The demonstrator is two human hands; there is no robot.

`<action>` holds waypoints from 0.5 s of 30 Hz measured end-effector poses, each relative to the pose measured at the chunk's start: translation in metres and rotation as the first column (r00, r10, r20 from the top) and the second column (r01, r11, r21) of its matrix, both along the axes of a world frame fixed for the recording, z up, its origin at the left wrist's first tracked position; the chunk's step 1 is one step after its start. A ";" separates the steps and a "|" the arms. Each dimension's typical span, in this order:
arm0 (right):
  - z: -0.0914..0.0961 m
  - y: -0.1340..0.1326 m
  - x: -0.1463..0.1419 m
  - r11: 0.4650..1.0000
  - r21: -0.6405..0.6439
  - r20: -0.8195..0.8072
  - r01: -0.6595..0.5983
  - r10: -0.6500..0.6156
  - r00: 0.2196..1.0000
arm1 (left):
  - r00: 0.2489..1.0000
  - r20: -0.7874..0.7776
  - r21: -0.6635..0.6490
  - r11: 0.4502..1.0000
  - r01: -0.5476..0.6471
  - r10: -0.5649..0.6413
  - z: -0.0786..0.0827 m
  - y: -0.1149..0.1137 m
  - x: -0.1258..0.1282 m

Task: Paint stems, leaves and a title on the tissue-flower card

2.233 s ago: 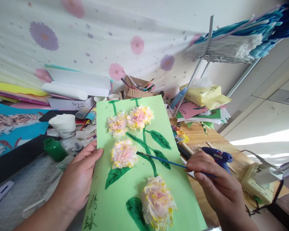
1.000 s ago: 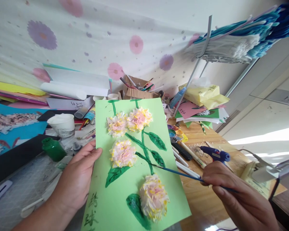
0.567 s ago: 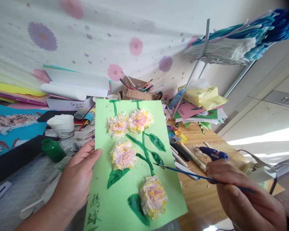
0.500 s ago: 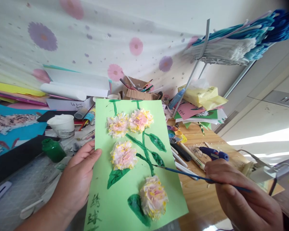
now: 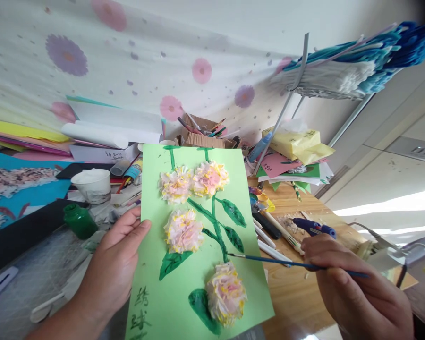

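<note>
My left hand (image 5: pixel 113 262) grips the left edge of a light green sheet (image 5: pixel 156 288) and holds it up, thumb on its front. Several pink-and-yellow tissue flowers (image 5: pixel 183 230) are stuck to the sheet, joined by painted green stems and leaves (image 5: pixel 214 226). Black characters are written at its lower left corner. My right hand (image 5: pixel 354 288) pinches a thin blue paintbrush (image 5: pixel 286 262). The bristle tip touches the painted stem just above the lowest flower (image 5: pixel 226 293).
A green paint bottle (image 5: pixel 78 220) and a white cup (image 5: pixel 92 184) stand left of the sheet. A blue glue gun (image 5: pixel 313 226), pens and a colour palette (image 5: pixel 260 199) lie on the wooden table (image 5: pixel 293 293). Paper rolls, a cardboard pen box (image 5: pixel 201 137) and stacked papers fill the back.
My right hand has drawn back right and down, off the sheet. The brush tip has slid from the middle stem to the stem above the lowest flower. The sheet has barely shifted.
</note>
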State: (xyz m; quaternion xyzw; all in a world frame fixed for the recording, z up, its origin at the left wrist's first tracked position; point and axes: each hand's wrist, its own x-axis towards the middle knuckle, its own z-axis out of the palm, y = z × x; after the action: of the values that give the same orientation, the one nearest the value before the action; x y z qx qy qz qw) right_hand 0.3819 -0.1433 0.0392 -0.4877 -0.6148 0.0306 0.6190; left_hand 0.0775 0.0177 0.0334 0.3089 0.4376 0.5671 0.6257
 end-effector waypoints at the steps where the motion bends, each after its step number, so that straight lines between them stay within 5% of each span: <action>1: 0.000 0.004 0.000 1.000 0.031 -0.013 0.004 -0.004 1.000 | 1.000 -0.014 0.016 1.000 0.009 -0.009 -0.001 0.000 0.000; 5: 0.004 0.021 -0.002 0.986 0.163 0.019 0.022 -0.025 0.999 | 0.998 -0.059 0.059 0.998 0.013 -0.009 -0.006 -0.002 0.000; 15: -0.005 0.039 -0.003 0.978 0.207 0.160 0.008 -0.042 0.986 | 0.993 -0.110 0.125 0.990 0.061 -0.047 -0.012 -0.003 -0.004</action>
State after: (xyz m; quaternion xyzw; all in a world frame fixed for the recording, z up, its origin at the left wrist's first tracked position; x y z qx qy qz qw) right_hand 0.3793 -0.1043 0.0337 -0.4297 -0.6573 -0.0811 0.6137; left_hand 0.0738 0.0145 0.0212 0.3898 0.4246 0.5594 0.5956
